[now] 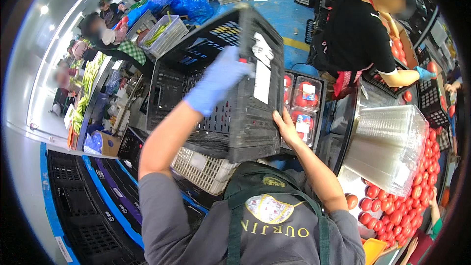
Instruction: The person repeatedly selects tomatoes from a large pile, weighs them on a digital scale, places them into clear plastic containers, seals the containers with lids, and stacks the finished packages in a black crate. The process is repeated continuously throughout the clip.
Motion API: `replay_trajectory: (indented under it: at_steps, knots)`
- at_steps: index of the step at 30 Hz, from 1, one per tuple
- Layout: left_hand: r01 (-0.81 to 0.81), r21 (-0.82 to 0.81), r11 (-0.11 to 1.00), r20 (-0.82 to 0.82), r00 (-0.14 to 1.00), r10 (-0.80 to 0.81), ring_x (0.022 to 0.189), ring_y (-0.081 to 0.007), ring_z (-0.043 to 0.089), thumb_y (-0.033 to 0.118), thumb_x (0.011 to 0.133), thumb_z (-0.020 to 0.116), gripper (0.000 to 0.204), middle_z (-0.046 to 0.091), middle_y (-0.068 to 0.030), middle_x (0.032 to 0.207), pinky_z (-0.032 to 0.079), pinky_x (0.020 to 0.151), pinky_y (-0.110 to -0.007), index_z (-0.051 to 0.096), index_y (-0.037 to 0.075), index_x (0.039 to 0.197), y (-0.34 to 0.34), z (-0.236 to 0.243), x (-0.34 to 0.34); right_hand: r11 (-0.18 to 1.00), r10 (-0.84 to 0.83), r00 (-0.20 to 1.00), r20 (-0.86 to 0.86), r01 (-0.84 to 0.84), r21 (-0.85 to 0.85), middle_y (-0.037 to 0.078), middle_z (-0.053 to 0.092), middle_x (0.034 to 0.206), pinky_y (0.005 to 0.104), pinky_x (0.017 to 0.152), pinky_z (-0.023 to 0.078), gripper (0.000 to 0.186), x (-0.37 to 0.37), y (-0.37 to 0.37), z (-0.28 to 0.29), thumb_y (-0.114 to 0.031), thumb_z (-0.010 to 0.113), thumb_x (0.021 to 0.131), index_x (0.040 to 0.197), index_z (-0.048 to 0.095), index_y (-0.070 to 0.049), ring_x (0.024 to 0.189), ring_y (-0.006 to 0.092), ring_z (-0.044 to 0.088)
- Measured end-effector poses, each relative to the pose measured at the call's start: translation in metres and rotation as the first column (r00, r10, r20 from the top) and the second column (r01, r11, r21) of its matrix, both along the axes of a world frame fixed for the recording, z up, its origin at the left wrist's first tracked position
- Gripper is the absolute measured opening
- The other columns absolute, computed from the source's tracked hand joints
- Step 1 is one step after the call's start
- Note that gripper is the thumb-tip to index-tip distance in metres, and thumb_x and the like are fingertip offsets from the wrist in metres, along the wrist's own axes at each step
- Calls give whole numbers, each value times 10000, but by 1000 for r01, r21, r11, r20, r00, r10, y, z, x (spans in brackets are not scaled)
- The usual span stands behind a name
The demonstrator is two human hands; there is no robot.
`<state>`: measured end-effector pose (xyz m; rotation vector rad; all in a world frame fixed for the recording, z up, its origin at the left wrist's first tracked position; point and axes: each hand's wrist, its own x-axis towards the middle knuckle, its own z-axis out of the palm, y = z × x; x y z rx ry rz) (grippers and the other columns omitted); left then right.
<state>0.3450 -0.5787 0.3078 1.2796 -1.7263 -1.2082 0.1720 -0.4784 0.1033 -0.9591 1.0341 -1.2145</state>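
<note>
A black plastic crate [255,132] is tipped on its side in front of my chest, its hollow turned to the left and white labels on its right face. My left hand [221,78], in a blue glove and slightly blurred, reaches across the opening and grips the crate's wall near the labels. My bare right hand [288,126] holds the lower right edge, its other fingers partly hidden. Just beyond that hand, clear packs of red tomatoes [306,95] sit in another dark crate. Below the held crate is a beige crate [201,167].
On the right, a stack of clear plastic containers [385,142] stands beside a heap of red tomatoes [392,216]. A co-worker [355,29] in black handles tomatoes at the back right. Black crates with blue edges [78,201] line the lower left. Blue bags [181,0] lie farther back.
</note>
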Motion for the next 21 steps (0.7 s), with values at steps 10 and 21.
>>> replay_trajectory:
  at_steps: [10, 21]
  knots:
    - [235, 97, 967, -132, 966, -222, 1002, -250, 598, 120, 747, 655, 535, 618, -184, 1075, 472, 888, -351, 502, -32, 1236, 32, -125, -231, 879, -318, 935, -157, 353, 321, 85, 536, 1291, 305, 961, 385, 642, -126, 66, -88, -493, 509, 943, 1370, 439, -18, 1133, 182, 507]
    - [51, -725, 686, 378, 863, 335, 1173, -299, 520, 86, 733, 694, 564, 567, -161, 1241, 399, 1017, -379, 535, 29, 1271, -45, -107, 45, 870, -479, 878, 5, 474, 140, 18, 622, 1032, 229, 755, 450, 508, -148, 88, -17, -422, 481, 975, 1265, 527, -7, 856, 65, 556]
